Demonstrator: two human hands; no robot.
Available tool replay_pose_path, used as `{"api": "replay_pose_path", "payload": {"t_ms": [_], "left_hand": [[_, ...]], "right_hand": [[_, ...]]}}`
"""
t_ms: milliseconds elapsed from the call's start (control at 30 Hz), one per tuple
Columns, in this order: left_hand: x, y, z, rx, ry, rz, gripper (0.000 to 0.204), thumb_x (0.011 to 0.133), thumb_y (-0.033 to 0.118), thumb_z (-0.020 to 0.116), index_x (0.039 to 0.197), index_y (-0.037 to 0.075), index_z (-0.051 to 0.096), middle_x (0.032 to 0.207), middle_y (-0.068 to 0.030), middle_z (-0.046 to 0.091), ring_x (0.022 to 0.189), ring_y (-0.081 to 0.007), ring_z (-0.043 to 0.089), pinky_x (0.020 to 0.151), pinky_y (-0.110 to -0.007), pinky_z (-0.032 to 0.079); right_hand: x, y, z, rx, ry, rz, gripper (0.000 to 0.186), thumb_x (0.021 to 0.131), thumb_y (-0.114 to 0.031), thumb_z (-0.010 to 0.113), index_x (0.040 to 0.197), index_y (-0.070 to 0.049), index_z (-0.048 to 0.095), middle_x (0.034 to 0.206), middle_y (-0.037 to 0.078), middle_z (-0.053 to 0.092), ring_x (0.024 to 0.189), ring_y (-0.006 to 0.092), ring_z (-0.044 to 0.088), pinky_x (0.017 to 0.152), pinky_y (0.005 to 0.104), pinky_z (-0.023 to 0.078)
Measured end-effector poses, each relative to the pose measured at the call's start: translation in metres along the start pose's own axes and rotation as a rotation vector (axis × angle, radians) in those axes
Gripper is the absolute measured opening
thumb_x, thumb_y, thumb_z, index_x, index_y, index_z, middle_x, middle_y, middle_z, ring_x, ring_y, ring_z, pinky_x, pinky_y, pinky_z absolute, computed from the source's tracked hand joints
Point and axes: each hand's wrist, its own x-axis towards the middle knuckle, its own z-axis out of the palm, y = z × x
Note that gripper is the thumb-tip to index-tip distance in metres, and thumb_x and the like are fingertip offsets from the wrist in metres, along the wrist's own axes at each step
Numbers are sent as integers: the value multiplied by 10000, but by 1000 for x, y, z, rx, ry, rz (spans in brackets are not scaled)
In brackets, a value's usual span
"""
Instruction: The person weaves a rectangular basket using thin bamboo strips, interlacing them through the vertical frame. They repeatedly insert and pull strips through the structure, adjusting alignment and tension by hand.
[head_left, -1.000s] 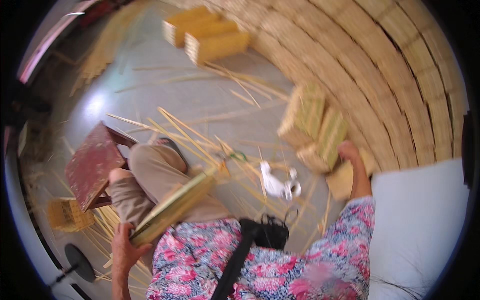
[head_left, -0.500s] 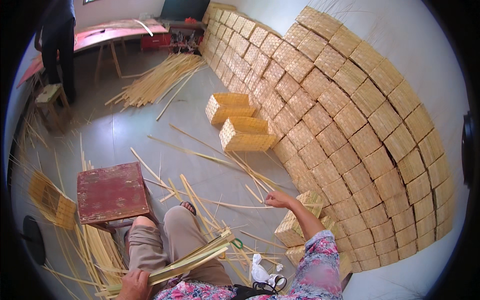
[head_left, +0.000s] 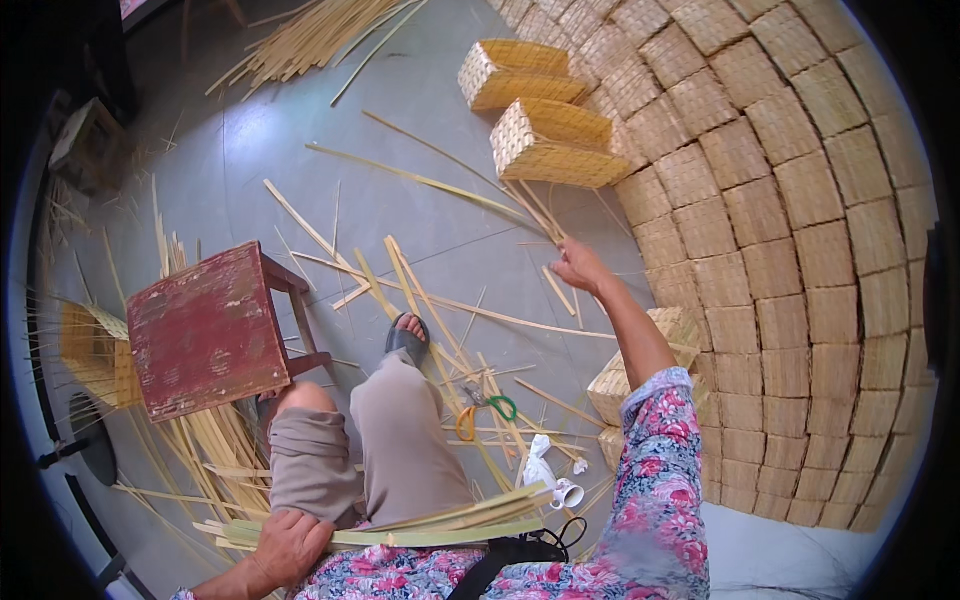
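My left hand (head_left: 290,548) is closed round a bundle of pale green bamboo-like strips (head_left: 440,528) that lies across my lap. My right arm stretches forward, and my right hand (head_left: 580,268) grips the near ends of a few thin strips (head_left: 540,212) lying on the floor. The far ends of these strips reach toward an open woven basket (head_left: 556,145). Loose strips (head_left: 470,308) are scattered between my right hand and my foot. Scissors with one green and one orange handle (head_left: 503,407) lie among them.
A worn red wooden stool (head_left: 210,335) stands at left, beside a pile of strips (head_left: 215,440) and another basket (head_left: 95,350). Stacked woven blocks (head_left: 770,250) line the right wall. A white cup (head_left: 567,493) stands near my lap. More strips (head_left: 300,50) lie at the back.
The view has tilted down. My right hand has reached farther forward and now grips strips on the floor. The bundle on my lap lies flatter, and my sandalled foot shows more fully.
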Motion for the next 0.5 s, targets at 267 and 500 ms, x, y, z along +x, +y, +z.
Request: {"api": "replay_pose_path", "payload": {"t_ms": [267, 500], "left_hand": [[44, -21, 1, -81, -6, 4, 289, 720, 204, 665, 1000, 148, 702, 713, 12, 528, 671, -180, 556, 594, -337, 433], [87, -36, -17, -275, -89, -88, 399, 787, 242, 657, 1147, 70, 640, 840, -69, 545, 771, -255, 567, 658, -411, 451]], "right_hand": [[142, -2, 8, 132, 132, 88, 785, 838, -315, 707, 1453, 68, 404, 1401, 341, 515, 1325, 453, 497, 1127, 461, 400], [245, 35, 12, 241, 298, 41, 842, 858, -282, 699, 1515, 73, 309, 1468, 331, 454, 1384, 417, 446, 1164, 427, 349]]}}
